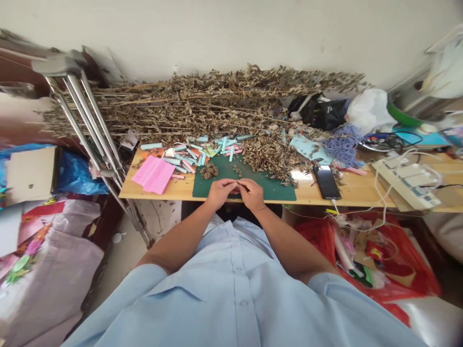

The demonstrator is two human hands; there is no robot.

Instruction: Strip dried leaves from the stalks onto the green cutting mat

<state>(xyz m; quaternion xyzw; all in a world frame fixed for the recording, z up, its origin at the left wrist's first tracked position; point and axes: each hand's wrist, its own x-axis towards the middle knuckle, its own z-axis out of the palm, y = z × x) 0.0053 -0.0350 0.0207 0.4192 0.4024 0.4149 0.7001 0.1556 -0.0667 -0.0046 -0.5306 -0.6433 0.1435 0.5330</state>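
My left hand [221,192] and my right hand [252,193] meet at the fingertips over the front edge of a green cutting mat [285,193]. Both are closed in a pinch; whatever lies between the fingers is too small or hidden to name. Just beyond my left hand sits a clump of crumbled brown dried leaf [209,170], and a smaller bit [237,170] lies past the fingertips. A large heap of dried leaves [269,156] covers the mat's right rear. Rolled blue and pink paper tubes [188,156] are scattered at the mat's left rear.
Pink paper sheets [154,174] lie on the left of the wooden table [354,193]. Dried leafy stalks [202,106] stretch along the wall. A phone [327,182] and a power strip [407,180] are at right. Metal crutches [90,115] lean at left; a red bag [415,260] is below right.
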